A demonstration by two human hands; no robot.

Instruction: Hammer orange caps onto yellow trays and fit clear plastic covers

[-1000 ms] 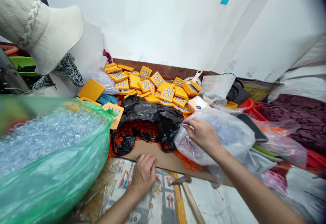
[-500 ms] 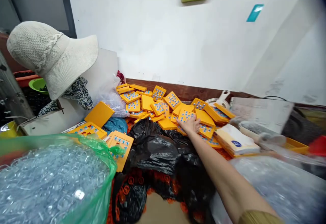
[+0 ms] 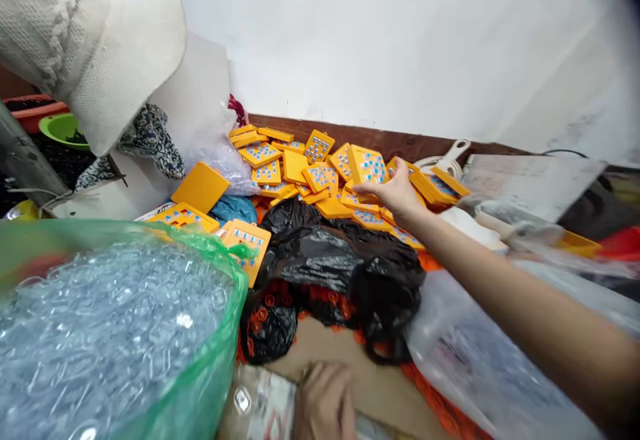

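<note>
Yellow case point(image 3: 369, 165) in right hand point(image 3: 399, 193), bag point(image 3: 320, 253) nearer

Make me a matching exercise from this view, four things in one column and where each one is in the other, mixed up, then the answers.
1. White hat
2. Clear plastic pieces
3. Right hand
4. Black bag

A. At a yellow case on the heap
B. In the middle, with orange rings at its opening
C. At the upper left
D. Inside the green bag

Right pairs: 1-C, 2-D, 3-A, 4-B
</note>
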